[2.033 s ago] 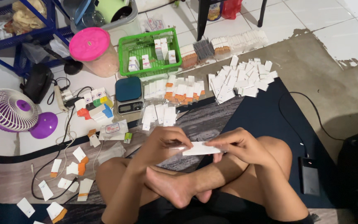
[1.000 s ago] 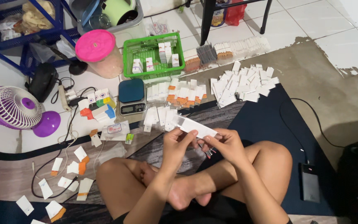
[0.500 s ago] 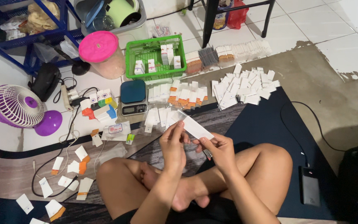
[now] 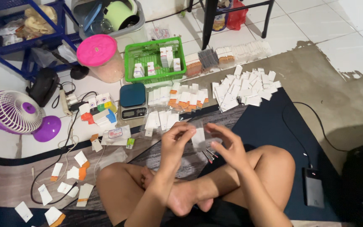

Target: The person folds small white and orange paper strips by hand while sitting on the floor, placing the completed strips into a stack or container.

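I sit cross-legged on a mat. Between both hands I hold a small flat white carton, blurred, above my shins. My left hand pinches its left side and my right hand grips its right side. A few thin pens or sticks lie on the mat just under my right hand. Rows of white and orange flat cartons lie just beyond my hands, with a loose heap of white cartons to the right.
A green basket with small boxes stands at the back, a pink-lidded jar and a small digital scale to its left. A purple fan, cables and scattered cartons lie at the left. A dark power bank lies at right.
My hands rose from my lap toward the carton rows. The long flat carton has turned and now shows shorter and blurred between my fingers. The camera tilted slightly.
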